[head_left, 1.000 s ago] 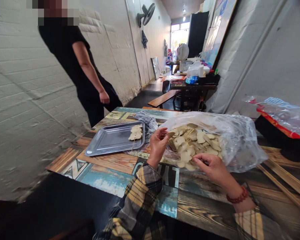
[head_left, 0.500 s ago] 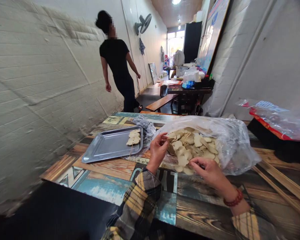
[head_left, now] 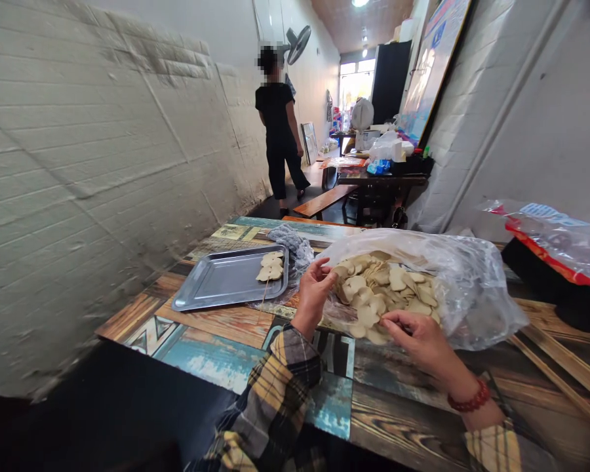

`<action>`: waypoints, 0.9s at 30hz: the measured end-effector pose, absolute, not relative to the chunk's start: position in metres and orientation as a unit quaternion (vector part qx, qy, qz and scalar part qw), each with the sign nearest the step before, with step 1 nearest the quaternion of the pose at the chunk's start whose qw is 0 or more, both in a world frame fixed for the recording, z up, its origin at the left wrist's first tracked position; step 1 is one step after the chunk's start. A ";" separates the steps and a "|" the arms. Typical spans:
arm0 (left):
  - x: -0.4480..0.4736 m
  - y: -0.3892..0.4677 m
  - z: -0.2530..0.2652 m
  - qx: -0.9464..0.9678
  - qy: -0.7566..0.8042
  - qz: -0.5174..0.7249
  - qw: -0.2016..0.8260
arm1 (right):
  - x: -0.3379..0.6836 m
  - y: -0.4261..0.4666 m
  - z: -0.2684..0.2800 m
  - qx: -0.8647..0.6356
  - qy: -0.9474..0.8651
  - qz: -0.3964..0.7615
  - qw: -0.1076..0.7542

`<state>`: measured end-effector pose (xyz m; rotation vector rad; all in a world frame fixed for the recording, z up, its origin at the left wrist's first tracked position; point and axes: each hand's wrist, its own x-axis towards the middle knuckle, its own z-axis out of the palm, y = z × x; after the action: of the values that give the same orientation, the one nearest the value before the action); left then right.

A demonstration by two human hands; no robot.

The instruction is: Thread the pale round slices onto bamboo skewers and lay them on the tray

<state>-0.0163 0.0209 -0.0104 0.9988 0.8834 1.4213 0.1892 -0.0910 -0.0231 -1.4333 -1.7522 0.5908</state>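
Pale, thin, round-edged food slices (head_left: 398, 278) lie heaped in the mouth of a clear plastic bag (head_left: 476, 282). My left hand (head_left: 314, 295) is at the heap's left edge, thumb and fingers closed on a pale slice. At the front of the heap my right hand (head_left: 417, 337) pinches the end of a skewer, mostly hidden by the fingers, with slices just beyond its tip. To the left, a metal tray (head_left: 216, 278) holds slices threaded on a skewer (head_left: 265, 290), whose stick pokes out over the rim.
A grey cloth (head_left: 292, 242) lies behind the tray on the patterned wooden table (head_left: 216, 331). Long thin sticks (head_left: 565, 360) rest at right, near a red-edged plastic package (head_left: 555, 249). A person (head_left: 278, 131) in black stands beyond the table, near a bench (head_left: 327, 200).
The person in black has walked farther away down the room. The view has shifted slightly left. My hands hold nearly the same places at the heap.
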 end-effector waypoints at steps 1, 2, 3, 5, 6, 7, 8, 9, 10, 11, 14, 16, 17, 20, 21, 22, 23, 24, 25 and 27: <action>-0.017 0.021 -0.010 0.418 0.373 0.603 0.569 | 0.189 -0.091 -0.023 -0.564 -0.689 0.233 0.391; -0.017 0.021 -0.010 0.412 0.370 0.603 0.575 | 0.189 -0.091 -0.023 -0.565 -0.688 0.233 0.392; -0.017 0.021 -0.010 0.404 0.367 0.602 0.583 | 0.189 -0.091 -0.022 -0.564 -0.687 0.233 0.393; -0.018 0.020 -0.009 0.385 0.363 0.598 0.602 | 0.189 -0.091 -0.021 -0.565 -0.686 0.232 0.396; -0.018 0.020 -0.009 0.373 0.363 0.596 0.612 | 0.189 -0.092 -0.021 -0.565 -0.686 0.230 0.397; -0.019 0.020 -0.009 0.359 0.364 0.593 0.623 | 0.189 -0.092 -0.020 -0.565 -0.687 0.228 0.397; -0.019 0.020 -0.008 0.345 0.365 0.589 0.633 | 0.189 -0.092 -0.020 -0.565 -0.687 0.226 0.397; -0.019 0.020 -0.008 0.332 0.365 0.586 0.643 | 0.190 -0.092 -0.020 -0.566 -0.688 0.224 0.396; -0.019 0.020 -0.009 0.321 0.364 0.584 0.651 | 0.190 -0.092 -0.020 -0.565 -0.689 0.224 0.395; -0.019 0.020 -0.009 0.311 0.362 0.582 0.658 | 0.190 -0.092 -0.021 -0.565 -0.689 0.223 0.395; -0.019 0.022 -0.010 0.293 0.361 0.579 0.670 | 0.191 -0.092 -0.022 -0.563 -0.690 0.221 0.397; -0.019 0.022 -0.011 0.284 0.362 0.575 0.677 | 0.192 -0.092 -0.023 -0.562 -0.689 0.217 0.402; -0.019 0.022 -0.010 0.280 0.361 0.573 0.680 | 0.192 -0.092 -0.023 -0.562 -0.688 0.216 0.405; -0.018 0.022 -0.009 0.264 0.358 0.573 0.689 | 0.192 -0.091 -0.024 -0.560 -0.687 0.218 0.409; -0.018 0.022 -0.008 0.259 0.358 0.573 0.690 | 0.192 -0.091 -0.024 -0.559 -0.686 0.219 0.411; -0.018 0.022 -0.007 0.256 0.359 0.572 0.692 | 0.192 -0.091 -0.025 -0.559 -0.685 0.219 0.412; -0.018 0.021 -0.006 0.253 0.360 0.571 0.693 | 0.193 -0.090 -0.026 -0.559 -0.684 0.218 0.414; -0.018 0.021 -0.006 0.251 0.360 0.570 0.695 | 0.193 -0.090 -0.027 -0.560 -0.683 0.218 0.416; -0.018 0.020 -0.006 0.250 0.360 0.568 0.697 | 0.194 -0.090 -0.028 -0.560 -0.682 0.218 0.417; -0.018 0.020 -0.005 0.250 0.358 0.563 0.702 | 0.194 -0.089 -0.030 -0.558 -0.681 0.221 0.419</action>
<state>-0.0177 0.0197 -0.0051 0.5561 0.7968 1.2523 0.1942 -0.0894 -0.0300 -1.4002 -1.7068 0.5540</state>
